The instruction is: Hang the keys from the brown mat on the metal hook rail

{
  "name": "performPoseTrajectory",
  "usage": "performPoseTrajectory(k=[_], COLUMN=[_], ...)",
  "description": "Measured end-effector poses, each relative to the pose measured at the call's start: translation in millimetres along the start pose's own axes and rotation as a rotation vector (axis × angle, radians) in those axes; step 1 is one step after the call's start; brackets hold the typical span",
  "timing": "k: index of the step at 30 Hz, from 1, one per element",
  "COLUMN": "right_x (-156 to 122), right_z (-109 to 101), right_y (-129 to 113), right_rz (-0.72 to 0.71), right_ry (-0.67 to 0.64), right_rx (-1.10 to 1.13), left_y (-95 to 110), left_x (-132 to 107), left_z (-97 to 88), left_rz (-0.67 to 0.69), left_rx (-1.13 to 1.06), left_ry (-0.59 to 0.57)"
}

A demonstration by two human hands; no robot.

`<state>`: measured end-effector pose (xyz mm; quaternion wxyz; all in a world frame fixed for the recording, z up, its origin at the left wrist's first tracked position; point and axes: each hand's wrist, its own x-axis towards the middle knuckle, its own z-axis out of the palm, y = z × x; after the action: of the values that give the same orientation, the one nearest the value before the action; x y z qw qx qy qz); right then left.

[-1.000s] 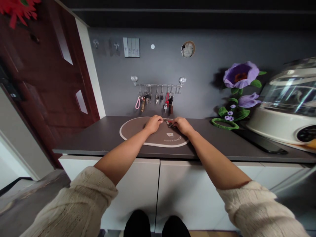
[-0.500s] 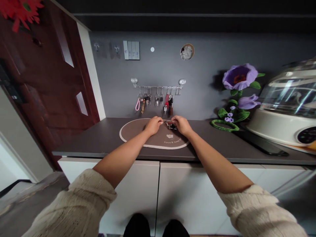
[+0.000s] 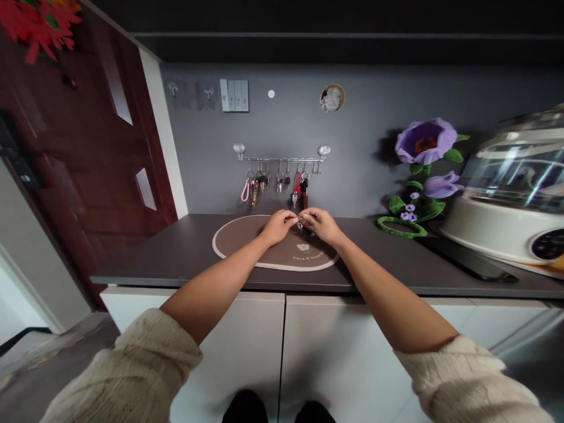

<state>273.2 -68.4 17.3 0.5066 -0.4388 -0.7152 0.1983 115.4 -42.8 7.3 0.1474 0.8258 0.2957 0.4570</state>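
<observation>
My left hand (image 3: pixel 278 227) and my right hand (image 3: pixel 322 225) meet above a brown oval placemat (image 3: pixel 240 247) with a cream border. Between their fingertips is a small bunch of keys on a metal key ring (image 3: pixel 301 224). Both hands pinch the ring, and my fingers hide most of the keys. Dark parts of the bunch hang just above the placemat. The bunch is too small to show each key.
A wall-mounted metal rail (image 3: pixel 281 160) directly ahead holds several hanging key sets. A dark countertop (image 3: pixel 154 252) runs across, with a fabric purple flower (image 3: pixel 425 141) and a white appliance with a clear dome (image 3: pixel 506 194) at right. A dark red door (image 3: pixel 92 147) stands at left.
My hands have drawn closer together and lifted the key bunch slightly off the placemat. The view has tilted a little, so the wall and counter sit lower in the picture.
</observation>
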Motion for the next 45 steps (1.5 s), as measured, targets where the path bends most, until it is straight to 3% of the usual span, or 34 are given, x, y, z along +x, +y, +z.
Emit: performPoseTrajectory(k=[9,22,27,36,45], right_x=[-1,-4,-3,0,32], right_z=[5,4,1,-8,-31], right_y=[-2,-1,-3,-15,-26], right_rz=[0.05,0.046,0.06,0.188,0.263], right_ry=[0.014,-0.004,0.066,0.151,0.284], right_rx=[0.162,0.108,0.136,0.377,0.426], left_y=[0,1,-4,-11,-16], left_x=[0,0,1,1,0], left_z=[0.4,1.9,4.1,6.9,10.2], left_rz=[-0.106,-0.173,-0.178,-0.245,-0.247], left_rx=[-0.167,-0.286,-0.294,-0.254,-0.181], left_ry=[-0.003,0.094,0.114,0.119,0.103])
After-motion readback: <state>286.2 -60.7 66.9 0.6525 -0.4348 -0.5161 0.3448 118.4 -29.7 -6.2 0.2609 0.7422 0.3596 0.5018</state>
